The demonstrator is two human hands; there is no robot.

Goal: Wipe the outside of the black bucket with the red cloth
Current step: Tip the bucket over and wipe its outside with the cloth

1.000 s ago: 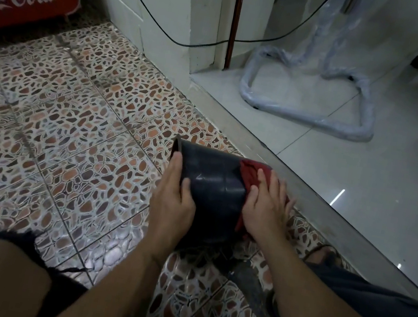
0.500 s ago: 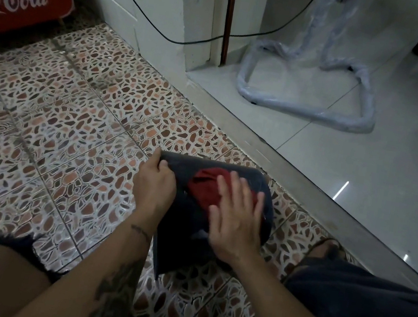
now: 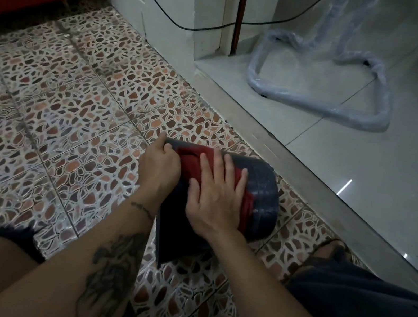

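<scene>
Black bucket (image 3: pixel 260 195) lying on its side on the pebble-pattern floor (image 3: pixel 56 117), close to the grey threshold (image 3: pixel 310 181). Left hand (image 3: pixel 160 169) clamped on the rim. Right hand (image 3: pixel 215 201) flat, fingers spread, pressing the red cloth (image 3: pixel 190 164) against the wall. Loads of open tile leftward.

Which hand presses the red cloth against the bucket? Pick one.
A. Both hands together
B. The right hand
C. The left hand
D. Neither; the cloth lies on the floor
B: the right hand lies flat on the red cloth on the black bucket, while the left hand grips the bucket's rim.
</scene>
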